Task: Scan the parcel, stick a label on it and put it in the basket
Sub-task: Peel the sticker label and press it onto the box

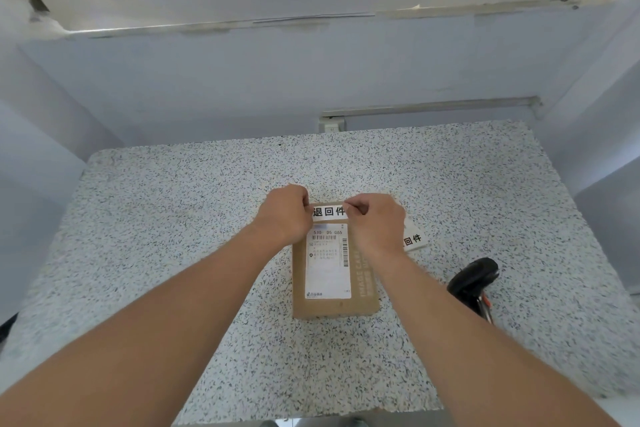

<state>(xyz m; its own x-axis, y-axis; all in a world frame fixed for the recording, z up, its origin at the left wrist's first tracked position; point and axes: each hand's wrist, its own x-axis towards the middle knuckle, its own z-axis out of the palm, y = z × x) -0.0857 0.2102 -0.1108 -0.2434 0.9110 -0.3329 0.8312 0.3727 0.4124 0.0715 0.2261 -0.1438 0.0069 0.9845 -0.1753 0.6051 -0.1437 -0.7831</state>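
A flat brown cardboard parcel (334, 302) lies on the speckled table (173, 218), with a white shipping sheet (327, 270) on its top face. Across the parcel's far end lies a white label (328, 212) with black characters. My left hand (285, 215) pinches the label's left end and my right hand (375, 224) pinches its right end. Both hands rest over the parcel's far edge. A black handheld scanner (472, 282) lies on the table to the right of the parcel. No basket is in view.
More white labels (414, 239) with the same black characters lie just right of my right hand, partly hidden by it. A wall socket (331, 124) sits at the table's back edge. Pale walls close in the table on three sides.
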